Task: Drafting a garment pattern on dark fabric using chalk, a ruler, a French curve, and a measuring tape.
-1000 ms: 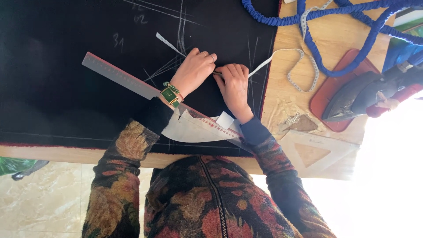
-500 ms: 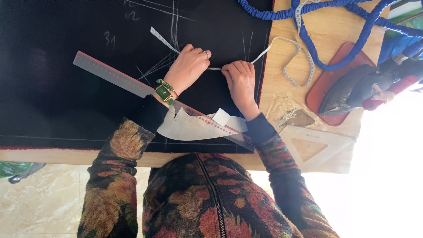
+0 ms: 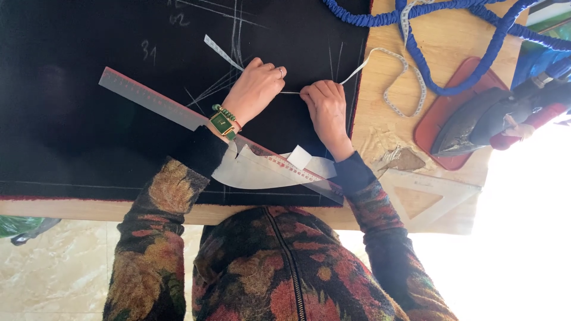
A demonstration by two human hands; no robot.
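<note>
Two hands (image 3: 291,98) pinching measuring tape (image 3: 389,74), taut

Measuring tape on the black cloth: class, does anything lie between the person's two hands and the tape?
Nothing visible does. The left hand and right hand both rest on the measuring tape, stretched across the black cloth. The long ruler lies nearer the person, under the wrists.

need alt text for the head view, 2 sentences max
Seen from above, a person's left hand and right hand stretch a white measuring tape flat across black cloth marked with chalk lines on a wooden table. A long ruler and a curved ruler lie by the wrists; an iron rests on a red pad to the right.
</note>
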